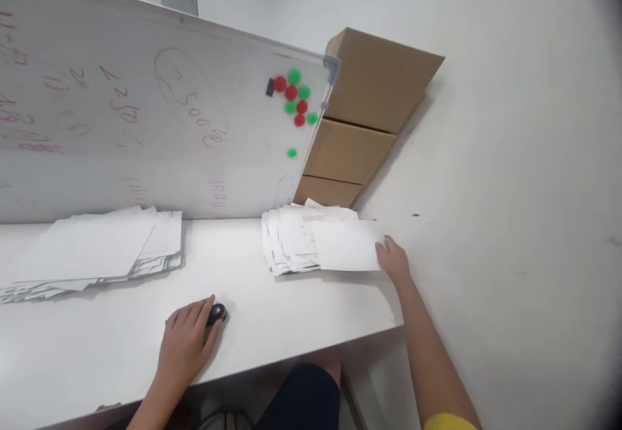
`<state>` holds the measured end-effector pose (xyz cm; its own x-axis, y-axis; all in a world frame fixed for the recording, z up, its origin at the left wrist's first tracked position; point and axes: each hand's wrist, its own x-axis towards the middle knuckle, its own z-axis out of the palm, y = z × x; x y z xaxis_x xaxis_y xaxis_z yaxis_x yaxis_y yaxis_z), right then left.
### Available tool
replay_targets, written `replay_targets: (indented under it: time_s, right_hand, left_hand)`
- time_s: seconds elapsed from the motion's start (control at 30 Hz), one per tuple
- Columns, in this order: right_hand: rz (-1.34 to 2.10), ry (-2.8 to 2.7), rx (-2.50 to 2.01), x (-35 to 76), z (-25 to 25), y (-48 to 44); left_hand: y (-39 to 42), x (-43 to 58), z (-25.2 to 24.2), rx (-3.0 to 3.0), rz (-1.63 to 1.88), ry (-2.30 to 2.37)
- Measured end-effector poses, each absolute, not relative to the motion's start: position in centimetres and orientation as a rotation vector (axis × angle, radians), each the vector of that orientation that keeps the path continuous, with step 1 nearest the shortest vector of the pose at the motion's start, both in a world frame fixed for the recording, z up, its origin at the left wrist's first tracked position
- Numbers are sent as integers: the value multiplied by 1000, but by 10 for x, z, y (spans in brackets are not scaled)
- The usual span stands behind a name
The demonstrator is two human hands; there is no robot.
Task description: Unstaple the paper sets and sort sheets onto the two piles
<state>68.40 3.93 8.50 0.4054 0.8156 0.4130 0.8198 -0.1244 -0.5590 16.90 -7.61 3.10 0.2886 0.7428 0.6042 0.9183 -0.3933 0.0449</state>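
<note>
My right hand [393, 258] pinches the right edge of a white sheet of paper [347, 245], thumb on top. The sheet lies over the right end of an untidy paper stack [291, 239] on the white table. Lower left, my left hand [187, 336] is wrapped over a black rounded object [217, 314] resting on the tabletop. Only its rounded end, with a grey patch, shows clearly past the fingers; its kind cannot be made out.
Another loose paper pile [97, 245] lies on the table [233, 255] at left. A whiteboard [243, 132] with red writing and red and green magnets stands along the back. Brown cardboard boxes [379, 83] are stacked behind its right end, beside the white wall [510, 158].
</note>
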Motion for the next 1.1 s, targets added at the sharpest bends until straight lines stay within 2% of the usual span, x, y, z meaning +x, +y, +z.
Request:
replay_targets:
  time_s: [0.17,0.47,0.73,1.1]
  right_hand:
    - [-124,-1548,-1963,674,78,63]
    - [-76,-1752,-1903,585,14,47]
    - [-246,-1793,-1918,552,23,25]
    - [-183,-1646,-1940,532,24,18]
  left_hand:
    - [-78,169,32,-2237,-794,-1521]
    - [-78,169,32,-2230,-772,-1526]
    - [-79,170,32,-2215,-780,-1514]
    - [-81,172,34,-2230,-831,-1455]
